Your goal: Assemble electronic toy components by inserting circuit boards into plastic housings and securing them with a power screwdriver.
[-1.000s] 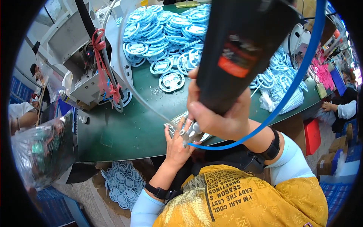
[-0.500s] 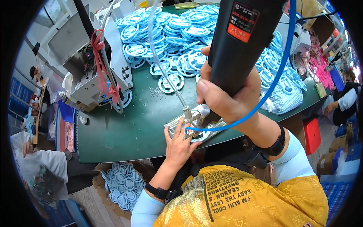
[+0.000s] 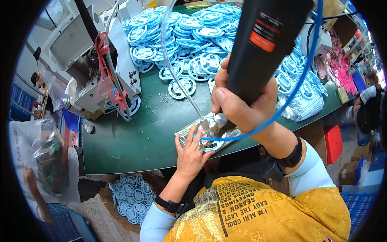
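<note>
My right hand [image 3: 246, 105] is wrapped round a thick black electric screwdriver [image 3: 262, 52], which stands tilted with its top away to the right. Its metal nozzle [image 3: 214, 124], joined to a clear hose [image 3: 173, 72] and a thin blue hose [image 3: 288, 105], points down at a light blue round plastic part [image 3: 217, 145] near the table's front edge. That part lies on a shiny, pale flat holder [image 3: 184, 130]. Spread over the holder and the part's left side is my left hand [image 3: 189, 158], fingers apart, fingertips beside the nozzle. The screwdriver's tip is hidden.
Light blue round parts are heaped [image 3: 181, 36] at the back of the green table [image 3: 133, 149]. A grey machine [image 3: 94, 90] stands at left, a plastic bag of parts [image 3: 302, 107] at right. Below is a carton of parts [image 3: 133, 197]. A co-worker's hand [image 3: 30, 177] is at far left.
My right hand and the screwdriver have shifted slightly right, nozzle lower over the part. My left hand stays put. The co-worker at far left has moved with a clear bag.
</note>
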The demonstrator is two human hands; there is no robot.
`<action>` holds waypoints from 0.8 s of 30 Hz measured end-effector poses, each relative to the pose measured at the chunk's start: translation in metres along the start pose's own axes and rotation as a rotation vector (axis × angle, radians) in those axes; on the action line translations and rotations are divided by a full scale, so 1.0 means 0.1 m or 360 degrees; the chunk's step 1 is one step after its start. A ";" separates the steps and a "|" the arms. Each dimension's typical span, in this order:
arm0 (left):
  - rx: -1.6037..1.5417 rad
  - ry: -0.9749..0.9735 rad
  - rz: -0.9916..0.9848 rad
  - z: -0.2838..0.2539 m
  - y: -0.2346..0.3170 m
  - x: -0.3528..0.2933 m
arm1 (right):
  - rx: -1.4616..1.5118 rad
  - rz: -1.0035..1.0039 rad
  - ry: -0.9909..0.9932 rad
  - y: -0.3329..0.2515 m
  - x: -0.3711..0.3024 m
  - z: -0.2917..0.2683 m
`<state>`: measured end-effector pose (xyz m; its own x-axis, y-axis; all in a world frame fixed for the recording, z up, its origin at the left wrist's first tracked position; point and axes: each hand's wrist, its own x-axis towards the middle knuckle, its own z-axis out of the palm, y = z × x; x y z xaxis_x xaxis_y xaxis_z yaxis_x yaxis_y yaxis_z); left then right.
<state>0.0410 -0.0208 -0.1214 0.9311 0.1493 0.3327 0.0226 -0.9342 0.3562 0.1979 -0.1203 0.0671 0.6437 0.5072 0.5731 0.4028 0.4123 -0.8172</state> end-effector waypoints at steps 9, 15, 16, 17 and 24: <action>-0.0021 0.0004 0.0040 0.01 -0.01 0.00 | -0.0008 0.0064 -0.0196 -0.13 -0.04 0.01; 0.0100 -0.0049 -0.0017 -0.10 0.05 0.02 | 0.0005 -0.0131 0.0103 -0.33 0.35 -0.23; 0.0106 -0.0039 -0.0004 -0.11 0.05 0.04 | -0.0063 -0.0129 0.0136 -0.32 0.42 -0.29; 0.0032 -0.0049 -0.0007 -0.11 0.04 0.06 | -0.0049 -0.0210 0.0221 -0.16 0.49 -0.36; -0.0151 0.0074 -0.0047 -0.23 0.09 0.20 | -0.0519 -0.0182 0.0302 0.33 0.61 -0.70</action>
<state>0.0514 -0.0183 -0.0914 0.9126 0.1933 0.3602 0.0130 -0.8944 0.4470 0.2959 -0.1286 0.0705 0.6794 0.3102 0.6650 0.6447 0.1805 -0.7428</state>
